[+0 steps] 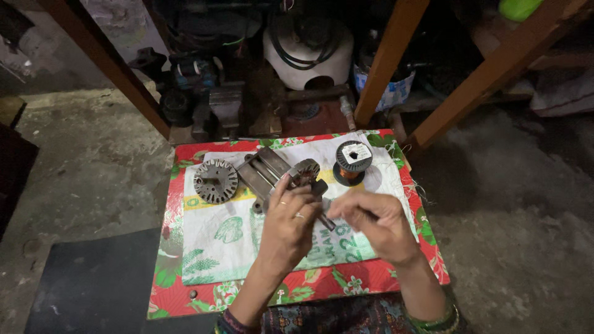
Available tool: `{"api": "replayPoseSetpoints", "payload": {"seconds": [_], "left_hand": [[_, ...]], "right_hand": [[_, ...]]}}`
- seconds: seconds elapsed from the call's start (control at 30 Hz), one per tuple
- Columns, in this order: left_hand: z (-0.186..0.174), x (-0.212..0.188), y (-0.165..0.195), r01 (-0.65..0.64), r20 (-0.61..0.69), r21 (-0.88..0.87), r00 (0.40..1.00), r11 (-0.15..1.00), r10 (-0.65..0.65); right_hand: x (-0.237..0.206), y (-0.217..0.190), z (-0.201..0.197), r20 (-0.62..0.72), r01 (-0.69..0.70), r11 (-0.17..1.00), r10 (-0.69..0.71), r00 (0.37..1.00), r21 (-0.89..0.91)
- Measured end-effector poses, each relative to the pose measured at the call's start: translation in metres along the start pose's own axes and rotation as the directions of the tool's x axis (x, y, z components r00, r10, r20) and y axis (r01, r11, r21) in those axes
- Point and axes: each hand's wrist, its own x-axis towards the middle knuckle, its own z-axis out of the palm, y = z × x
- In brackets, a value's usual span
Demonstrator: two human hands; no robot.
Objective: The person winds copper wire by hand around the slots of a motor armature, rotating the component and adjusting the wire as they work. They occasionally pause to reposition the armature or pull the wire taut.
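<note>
Left hand (289, 219) grips a small metal motor core (306, 173) over the middle of the sack cloth (216, 241). Right hand (377, 222) pinches something thin, likely wire; unclear. Judgement: keep the core steady and the strand taut. The core looks grey, slotted and worn. Wire spool (352, 162) stands just beyond.

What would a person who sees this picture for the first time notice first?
First come the two bare hands at the centre: the left hand grips a round metal motor core, while the right hand pinches something thin beside it. They work over a white printed sack on a red flowered cloth. Behind lie a second toothed core at left and a spool of copper wire at right.
</note>
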Motion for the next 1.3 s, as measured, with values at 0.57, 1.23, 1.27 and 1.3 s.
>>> {"api": "replayPoseSetpoints", "payload": {"seconds": [0.57,1.23,1.27,1.3], "left_hand": [[-0.004,0.011,-0.071,0.495,0.192,-0.653,0.84,0.574,-0.507],[0.031,0.008,-0.144,0.375,0.421,-0.907,0.768,-0.193,-0.483],[0.035,0.006,-0.148,0.379,0.427,-0.904,0.762,-0.199,-0.486],[0.038,0.003,-0.151,0.382,0.432,-0.901,0.757,-0.205,-0.491]], "right_hand": [[0.037,0.063,0.048,-0.148,0.036,0.999,-0.035,0.988,0.004],[0.032,0.077,0.049,-0.165,0.029,0.979,0.005,0.986,0.2],[0.031,0.077,0.048,-0.161,0.026,0.979,0.007,0.987,0.203],[0.03,0.078,0.048,-0.155,0.023,0.978,0.009,0.988,0.205]]}}
